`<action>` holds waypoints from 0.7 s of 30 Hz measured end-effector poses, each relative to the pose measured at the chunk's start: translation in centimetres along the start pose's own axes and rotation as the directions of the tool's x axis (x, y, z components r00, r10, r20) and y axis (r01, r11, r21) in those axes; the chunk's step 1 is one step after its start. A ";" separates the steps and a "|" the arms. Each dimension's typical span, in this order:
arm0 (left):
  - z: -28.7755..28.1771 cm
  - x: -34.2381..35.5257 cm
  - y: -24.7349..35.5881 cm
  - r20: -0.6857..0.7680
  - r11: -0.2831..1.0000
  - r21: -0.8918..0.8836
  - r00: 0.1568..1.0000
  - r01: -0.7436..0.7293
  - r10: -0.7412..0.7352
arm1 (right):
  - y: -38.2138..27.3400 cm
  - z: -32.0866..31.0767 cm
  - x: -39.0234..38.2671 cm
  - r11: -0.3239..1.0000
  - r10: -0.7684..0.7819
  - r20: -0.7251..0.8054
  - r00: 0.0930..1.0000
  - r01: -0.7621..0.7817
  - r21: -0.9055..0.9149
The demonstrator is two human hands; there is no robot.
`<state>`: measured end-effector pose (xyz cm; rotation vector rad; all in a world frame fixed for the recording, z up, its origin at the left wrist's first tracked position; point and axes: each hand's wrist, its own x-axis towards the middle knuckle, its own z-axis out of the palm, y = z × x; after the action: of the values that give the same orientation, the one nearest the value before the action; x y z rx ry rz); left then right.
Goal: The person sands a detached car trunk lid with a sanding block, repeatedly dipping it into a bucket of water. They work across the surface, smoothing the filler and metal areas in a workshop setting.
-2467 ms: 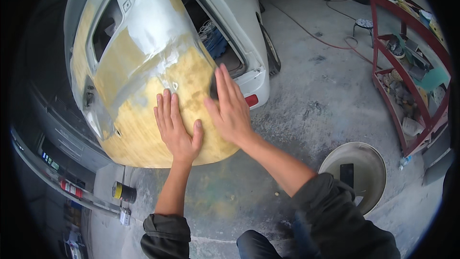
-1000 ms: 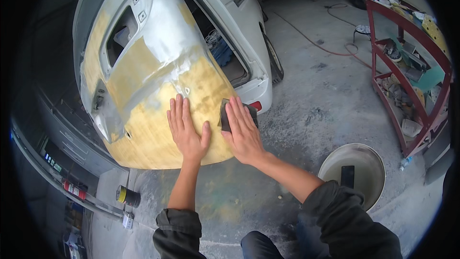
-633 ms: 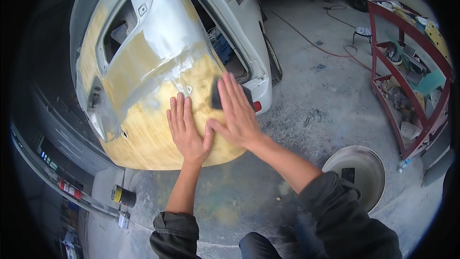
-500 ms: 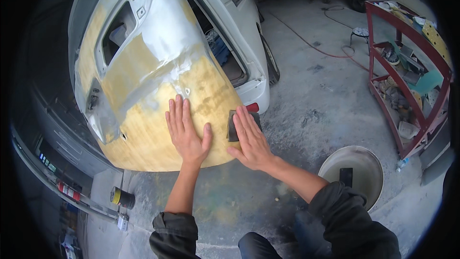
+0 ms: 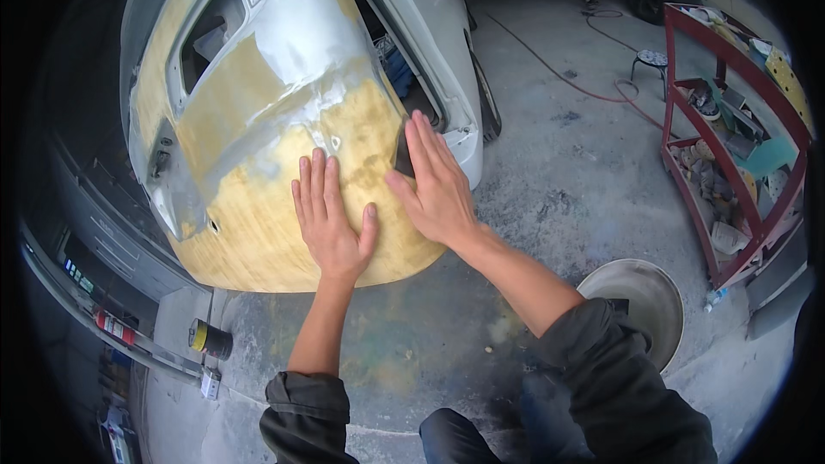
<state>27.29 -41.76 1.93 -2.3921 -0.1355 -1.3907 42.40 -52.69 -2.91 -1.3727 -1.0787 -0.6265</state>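
We see a stained grey floor [image 5: 533,232] across the lower centre, a dark-red shelf rack [image 5: 763,228] at right, a round-seated stool [image 5: 651,58] at upper right; the far left lies dim.

A patchy yellow-and-silver car panel [image 5: 258,236], cluttered red rack [image 5: 729,51], trailing hose [image 5: 593,96] and stained floor [image 5: 550,223] mark a body workshop.

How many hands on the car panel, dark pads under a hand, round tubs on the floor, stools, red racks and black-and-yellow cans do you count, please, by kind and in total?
Left hand and right hand: 2
Dark pad under the right hand: 1
Round tub: 1
Stool: 1
Red rack: 1
Black-and-yellow can: 1
Total: 7
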 end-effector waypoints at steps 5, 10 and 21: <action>-0.2 -0.3 -0.3 0.004 1.000 0.007 1.000 -0.002 0.002 | 0.5 -0.1 -2.9 0.997 0.023 0.065 0.998 -0.019 -0.076; 0.1 0.0 0.0 -0.001 1.000 0.010 1.000 -0.007 0.007 | -0.3 0.1 1.7 0.992 0.035 -0.004 0.999 -0.035 -0.122; -0.1 -0.2 -0.3 -0.009 0.999 -0.007 0.998 0.054 -0.054 | 1.9 -1.6 -9.7 0.993 0.117 -0.082 0.990 -0.114 0.032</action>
<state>27.01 -41.50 1.90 -2.4040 -0.1952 -1.4280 40.38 -56.14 -12.05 -1.3629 -0.9308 -0.5774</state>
